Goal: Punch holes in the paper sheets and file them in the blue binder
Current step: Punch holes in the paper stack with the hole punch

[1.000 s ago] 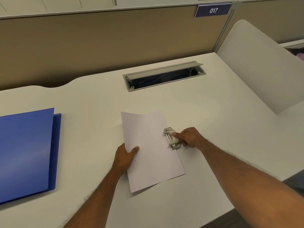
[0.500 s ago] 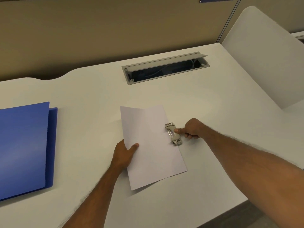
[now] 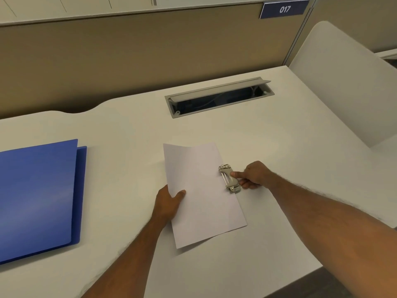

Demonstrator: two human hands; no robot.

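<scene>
The paper sheets [image 3: 202, 190] lie on the white tabletop [image 3: 279, 136], slightly skewed, with their right long edge slid into the small metal hole punch [image 3: 229, 179]. How many sheets make up the stack cannot be told; it looks thin. The far left corner lifts a little off the surface.

The left hand [image 3: 169, 201] pinches the left edge of the paper, thumb on top and fingers underneath. The right hand [image 3: 252, 175] is closed around the punch, thumb resting on its lever. Whether the lever is pressed down already is not clear.

The main risk, as I judge it, lies in alignment. The punch sits above the middle of the edge rather than centred, so the holes may land off-centre and fail to match the binder's rings. If the paper is not pushed fully into the slot, the holes may sit too close to the edge and tear out. With only one side held, a hard press could make the small punch slide on the smooth surface, or let the sheets shift against one another so the holes do not line up.

The blue binder [image 3: 36, 196] lies closed well to the left, near the front edge. It still has to be opened before filing. Behind the paper, an open cable hatch [image 3: 219, 97] sits in the surface.
</scene>
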